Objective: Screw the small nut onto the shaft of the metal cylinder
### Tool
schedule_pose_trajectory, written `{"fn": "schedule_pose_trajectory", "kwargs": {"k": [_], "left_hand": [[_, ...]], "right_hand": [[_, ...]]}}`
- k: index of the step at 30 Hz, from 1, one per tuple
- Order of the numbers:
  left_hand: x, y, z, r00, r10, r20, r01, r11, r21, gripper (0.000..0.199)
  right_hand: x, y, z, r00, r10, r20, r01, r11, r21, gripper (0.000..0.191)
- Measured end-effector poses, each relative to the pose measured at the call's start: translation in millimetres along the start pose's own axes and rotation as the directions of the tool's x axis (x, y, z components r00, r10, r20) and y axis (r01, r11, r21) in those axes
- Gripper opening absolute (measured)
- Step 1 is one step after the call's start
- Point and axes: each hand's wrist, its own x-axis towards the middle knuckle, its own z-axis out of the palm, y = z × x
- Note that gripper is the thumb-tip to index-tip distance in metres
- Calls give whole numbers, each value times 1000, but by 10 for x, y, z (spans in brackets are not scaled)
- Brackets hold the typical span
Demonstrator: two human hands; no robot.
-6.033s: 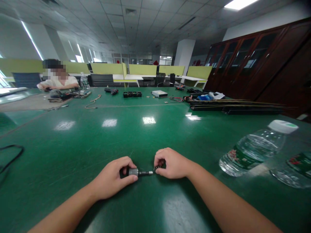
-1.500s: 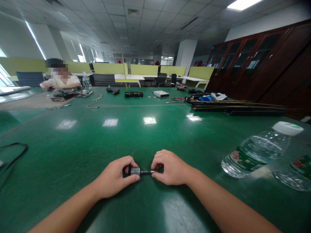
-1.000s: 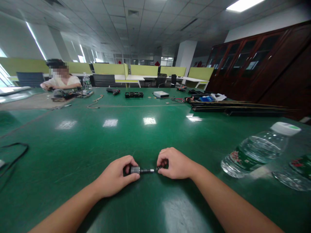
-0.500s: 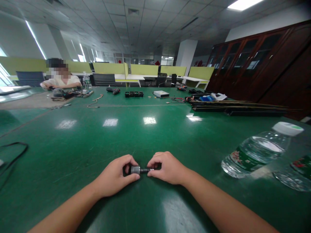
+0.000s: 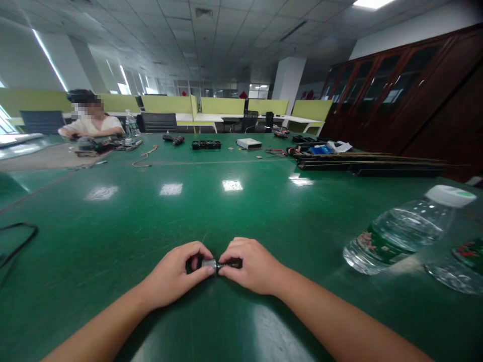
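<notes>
My left hand (image 5: 177, 274) pinches a short silvery metal cylinder (image 5: 209, 264) between thumb and fingers, low at the middle of the green table (image 5: 196, 206). My right hand (image 5: 254, 266) is closed round a thin dark shaft (image 5: 229, 263) that reaches to the cylinder's right end. Its fingertips are close beside the cylinder. Both hands rest low over the table top, facing each other. Fingers partly hide the cylinder and the shaft, so how the two parts join cannot be made out.
A water bottle (image 5: 400, 231) stands at the right, with part of another beside it. Black cable (image 5: 22, 244) lies at the left. Dark long bars (image 5: 370, 165), a white box (image 5: 249, 144) and a drill (image 5: 173, 140) lie farther back. A person (image 5: 92, 120) sits at far left.
My right fingertips have moved left along the shaft, nearer the cylinder. My left hand and the cylinder appear slightly farther left. The camera view has shifted a little.
</notes>
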Motion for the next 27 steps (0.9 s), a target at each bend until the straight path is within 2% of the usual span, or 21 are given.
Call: {"fn": "schedule_pose_trajectory", "kwargs": {"k": [6,15,27], "left_hand": [[-7,10,-8,1000,-15,4,15,1000,-8,21],[-10,-44,10,1000,6,-2,-6,1000,-20,20],[-24,17,-5,1000,-6,19,6,1000,-11,21]], "right_hand": [[-4,4,7,998,-57,40,58,998,-14,15],[17,-37,3,998,-42,56,43,999,-12,10],[-9,-21,1,997,-50,59,50,999,6,10]]}}
